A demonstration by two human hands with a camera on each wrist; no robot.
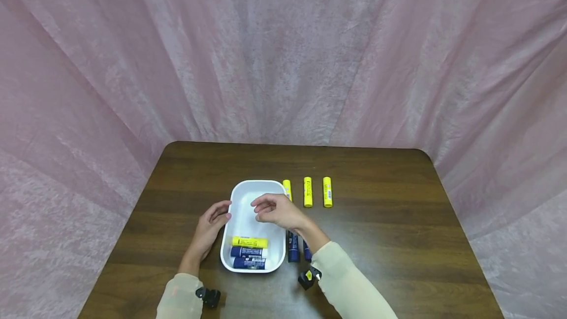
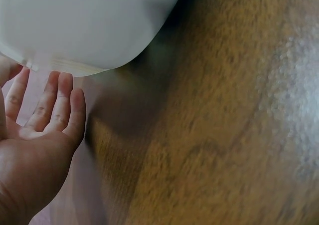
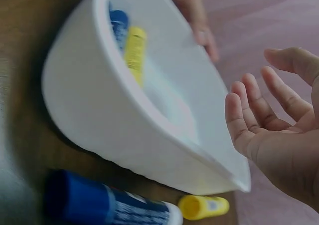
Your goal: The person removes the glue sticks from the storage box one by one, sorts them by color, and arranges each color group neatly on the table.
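A white tray (image 1: 248, 201) sits on the dark wooden table (image 1: 381, 240). At its near end lie a yellow glue stick (image 1: 249, 241) and two blue glue sticks (image 1: 248, 252). My left hand (image 1: 223, 212) rests against the tray's left rim with straight fingers (image 2: 60, 103) beside the tray wall (image 2: 84, 25). My right hand (image 1: 262, 207) hovers over the tray's bare far half, fingers loosely bent and holding nothing; its palm (image 3: 279, 135) shows empty. Two more blue sticks (image 1: 293, 247) lie right of the tray, partly hidden by my right forearm.
Three yellow glue sticks (image 1: 307, 191) lie in a row just past the tray's far right corner. In the right wrist view a blue stick (image 3: 109, 205) and a yellow stick (image 3: 204, 206) lie beside the tray wall (image 3: 114, 120). Pink cloth (image 1: 283, 53) surrounds the table.
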